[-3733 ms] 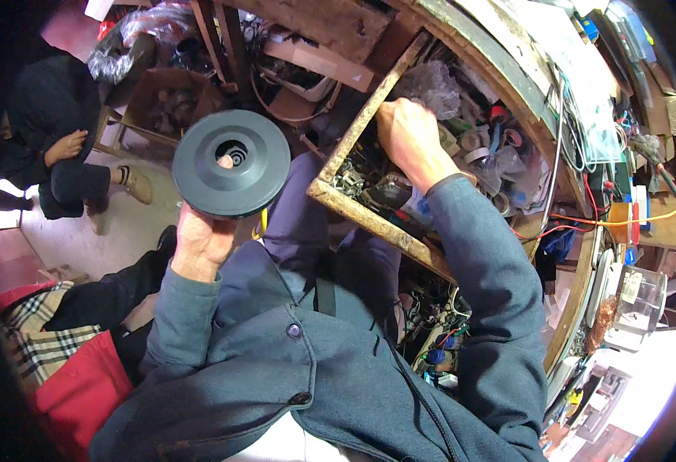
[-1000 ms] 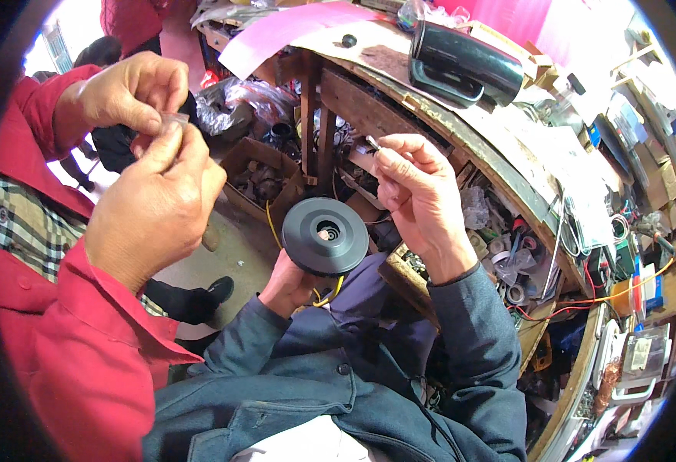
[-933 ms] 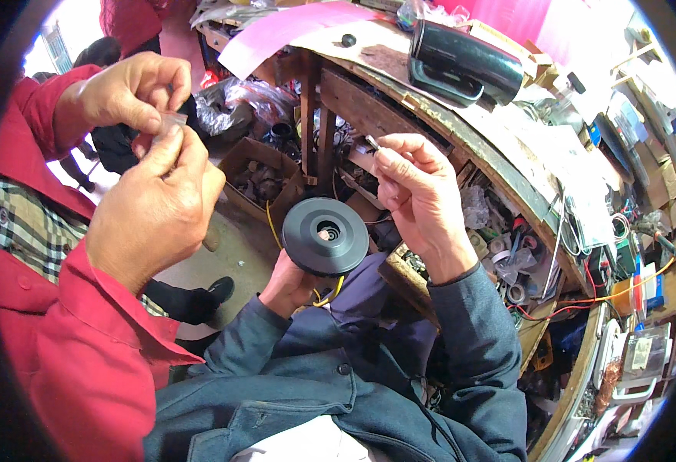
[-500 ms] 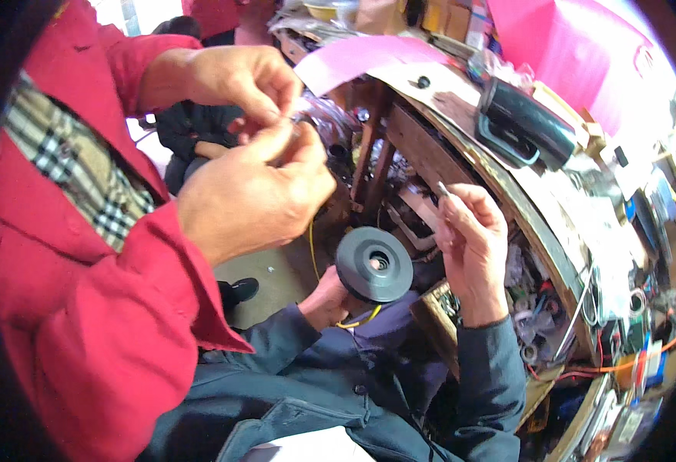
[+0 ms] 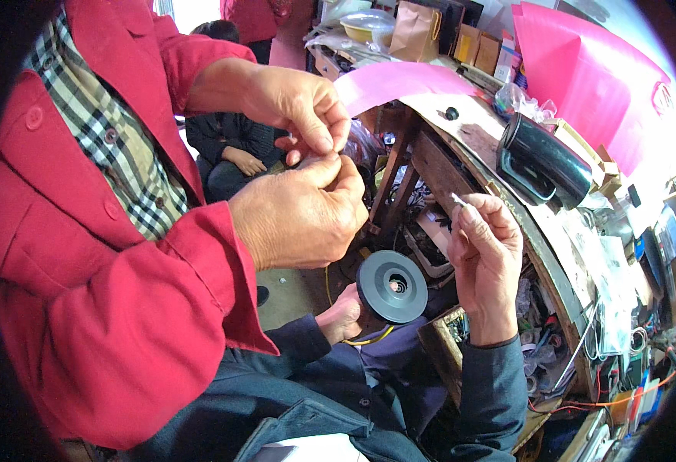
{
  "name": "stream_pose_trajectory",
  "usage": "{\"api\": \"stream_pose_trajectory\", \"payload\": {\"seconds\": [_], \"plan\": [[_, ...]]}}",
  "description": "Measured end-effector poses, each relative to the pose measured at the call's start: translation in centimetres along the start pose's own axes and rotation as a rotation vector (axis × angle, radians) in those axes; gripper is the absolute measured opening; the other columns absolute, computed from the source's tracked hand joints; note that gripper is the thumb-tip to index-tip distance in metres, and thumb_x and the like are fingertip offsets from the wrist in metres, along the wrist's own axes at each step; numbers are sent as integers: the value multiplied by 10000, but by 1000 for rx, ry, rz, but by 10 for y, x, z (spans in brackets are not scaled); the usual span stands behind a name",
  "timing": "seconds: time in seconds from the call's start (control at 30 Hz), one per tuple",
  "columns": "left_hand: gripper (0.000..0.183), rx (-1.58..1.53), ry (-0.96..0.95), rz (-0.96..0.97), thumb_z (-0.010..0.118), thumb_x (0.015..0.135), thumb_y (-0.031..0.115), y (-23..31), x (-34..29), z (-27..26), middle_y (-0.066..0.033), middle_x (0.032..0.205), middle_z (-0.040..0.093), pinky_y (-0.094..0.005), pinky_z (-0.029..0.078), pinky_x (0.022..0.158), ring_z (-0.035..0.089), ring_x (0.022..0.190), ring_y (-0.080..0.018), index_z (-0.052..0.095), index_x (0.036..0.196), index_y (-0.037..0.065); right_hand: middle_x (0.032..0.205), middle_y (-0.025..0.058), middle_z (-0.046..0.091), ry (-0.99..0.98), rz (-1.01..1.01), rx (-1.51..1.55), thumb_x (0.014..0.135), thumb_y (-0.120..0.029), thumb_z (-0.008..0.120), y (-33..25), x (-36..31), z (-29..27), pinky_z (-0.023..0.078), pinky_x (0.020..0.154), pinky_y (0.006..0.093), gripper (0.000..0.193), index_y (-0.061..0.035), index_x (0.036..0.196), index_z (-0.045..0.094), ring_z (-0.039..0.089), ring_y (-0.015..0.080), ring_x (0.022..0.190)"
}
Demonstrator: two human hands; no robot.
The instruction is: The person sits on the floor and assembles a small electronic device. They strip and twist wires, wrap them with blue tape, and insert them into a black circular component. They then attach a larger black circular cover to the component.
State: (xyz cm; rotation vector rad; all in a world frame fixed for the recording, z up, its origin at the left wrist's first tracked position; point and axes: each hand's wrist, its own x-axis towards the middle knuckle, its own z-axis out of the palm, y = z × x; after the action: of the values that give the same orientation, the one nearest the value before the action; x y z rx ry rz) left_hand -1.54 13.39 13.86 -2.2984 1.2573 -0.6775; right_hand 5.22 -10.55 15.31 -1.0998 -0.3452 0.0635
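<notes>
My left hand [image 5: 345, 313] grips a round dark grey disc-shaped part [image 5: 378, 296] from behind. Its centre is a stepped hollow with a small coppery spot inside, and its face tilts up toward me. A yellow cord [image 5: 370, 339] runs just under it. My right hand [image 5: 492, 250] is raised to the right of the disc, with thumb and fingers pinched on a small pale sliver-like piece [image 5: 458, 200]. Its exact kind is too small to tell. Above and left of the disc, a co-worker's two hands [image 5: 299, 208] pinch together on something I cannot make out.
The co-worker's red sleeve [image 5: 138, 323] fills the left side. At right, a curved wooden bench [image 5: 461, 165] carries a black mug-shaped container [image 5: 546, 162] and a pink sheet [image 5: 399, 86]. Wires and small parts clutter the shelf below. Another person [image 5: 234, 146] sits behind.
The view has shifted, so most things sit lower and farther right. Both my hands keep their holds on the disc and the small piece. The co-worker's fingers remain pinched together.
</notes>
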Motion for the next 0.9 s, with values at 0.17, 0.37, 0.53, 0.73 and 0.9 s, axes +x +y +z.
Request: {"api": "stream_pose_trajectory", "payload": {"seconds": [0.17,0.37,0.53,0.73,0.9], "plan": [[367,288,24,195,603,951,397,-37,10,-23,-74,1010,627,-353,539,854,624,969,-221,667,1029,44,810,6,664,-126,-29,-50,962,-66,725,-6,8,26,384,508,193,88,-26,1037,704,537,44,587],[379,243,52,277,609,918,394,-44,14,-37,-83,904,627,-333,534,829,624,898,-224,700,901,26,779,-29,656,-165,-17,-114,955,-77,744,-6,8,43,383,518,188,90,-26,1026,725,515,19,589],[173,712,114,501,710,889,148,-39,19,-58,-88,856,628,-323,578,809,657,839,-232,688,810,-3,823,5,671,-176,-6,-155,967,-71,721,-2,8,34,406,522,178,102,-21,1052,693,554,40,615],[113,672,128,503,732,871,31,-41,18,-72,-80,841,617,-307,590,759,672,806,-215,645,845,-37,825,-1,667,-172,-15,-173,959,-65,729,-1,8,35,406,529,177,105,-16,1045,694,546,35,616],[104,780,203,576,736,866,-4,-44,26,-66,-105,892,643,-297,595,760,684,822,-218,645,877,-53,783,-53,664,-84,-107,-272,949,-97,763,0,6,34,390,551,169,83,-42,1008,742,514,-2,621]]}}
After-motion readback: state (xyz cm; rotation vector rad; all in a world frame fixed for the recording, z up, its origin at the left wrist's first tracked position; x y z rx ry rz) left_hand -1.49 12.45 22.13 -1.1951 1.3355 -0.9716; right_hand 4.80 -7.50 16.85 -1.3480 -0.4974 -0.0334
